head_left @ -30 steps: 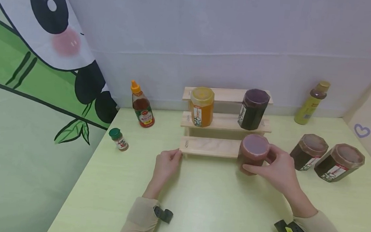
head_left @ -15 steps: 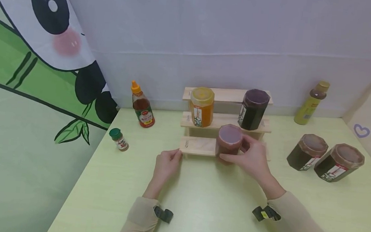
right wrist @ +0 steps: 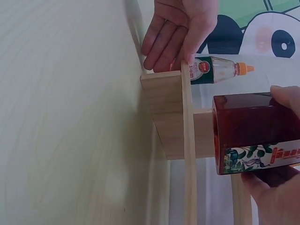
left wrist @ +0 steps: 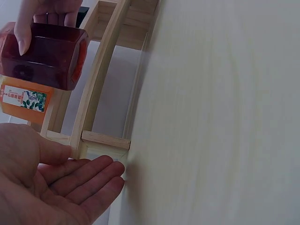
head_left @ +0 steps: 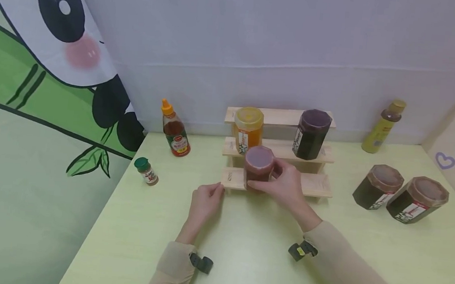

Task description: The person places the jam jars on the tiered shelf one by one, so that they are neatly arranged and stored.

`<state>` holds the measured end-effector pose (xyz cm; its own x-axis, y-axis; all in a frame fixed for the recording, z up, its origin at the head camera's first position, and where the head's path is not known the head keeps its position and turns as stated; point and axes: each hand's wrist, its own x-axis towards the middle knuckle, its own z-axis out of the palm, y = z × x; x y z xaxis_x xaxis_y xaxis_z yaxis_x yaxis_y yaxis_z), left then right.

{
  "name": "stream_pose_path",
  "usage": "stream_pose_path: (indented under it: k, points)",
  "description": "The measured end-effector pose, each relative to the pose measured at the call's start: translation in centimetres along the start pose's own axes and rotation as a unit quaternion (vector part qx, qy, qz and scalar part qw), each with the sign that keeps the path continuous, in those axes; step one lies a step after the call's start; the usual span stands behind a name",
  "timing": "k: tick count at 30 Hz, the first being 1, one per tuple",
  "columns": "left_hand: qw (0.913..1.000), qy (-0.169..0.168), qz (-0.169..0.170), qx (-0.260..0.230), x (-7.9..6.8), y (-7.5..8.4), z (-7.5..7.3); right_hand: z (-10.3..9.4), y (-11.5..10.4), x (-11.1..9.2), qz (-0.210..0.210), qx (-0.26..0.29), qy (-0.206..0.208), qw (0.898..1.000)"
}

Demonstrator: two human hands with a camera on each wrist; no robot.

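Observation:
My right hand point(head_left: 282, 185) grips a dark red jar point(head_left: 259, 163) with a pale lid from its right side. The wrist views show the jar's base a little above the lowest board of a three-step wooden rack point(head_left: 313, 185). My left hand point(head_left: 205, 203) pinches the front left end of that board between thumb and forefinger, the other fingers lying below it. An orange jar point(head_left: 249, 132) stands on the middle step behind the held jar, partly covered by it. A dark purple jar point(head_left: 312, 135) stands on the same step to the right.
Two dark jars point(head_left: 378, 186) stand on the table point(head_left: 250, 252) right of the rack. A yellow-green bottle point(head_left: 380, 128) is at the back right. A sauce bottle point(head_left: 177, 133) and a green-capped shaker point(head_left: 147, 171) stand to the left. A white cloth point(head_left: 220, 37) hangs behind.
My right hand has carried the dark red jar leftward, from the right end of the lowest step to near its left end. My left hand has stayed on the rack.

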<state>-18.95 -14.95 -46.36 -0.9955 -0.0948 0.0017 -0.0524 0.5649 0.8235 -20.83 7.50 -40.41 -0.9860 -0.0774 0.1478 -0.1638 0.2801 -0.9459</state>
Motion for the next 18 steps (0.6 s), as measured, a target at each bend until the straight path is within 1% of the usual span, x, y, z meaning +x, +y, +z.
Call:
stream_pose_path:
  k: [3,7,11,18]
  points:
    - [1.0,-0.001,0.001,0.001,0.1,0.0,0.1,0.4,0.0,0.3,0.003,-0.002,0.005,1.0]
    - [1.0,0.002,0.005,-0.001,0.0,0.0,0.0,1.0,0.1,0.5,0.006,0.004,0.001,1.0]
    - [0.9998,0.006,0.017,-0.001,0.0,-0.1,0.1,1.5,0.3,0.8,-0.001,0.009,0.004,1.0]
    - [0.9993,0.015,0.034,0.001,0.0,-0.1,-0.1,2.4,0.4,0.9,-0.018,-0.006,0.015,1.0]
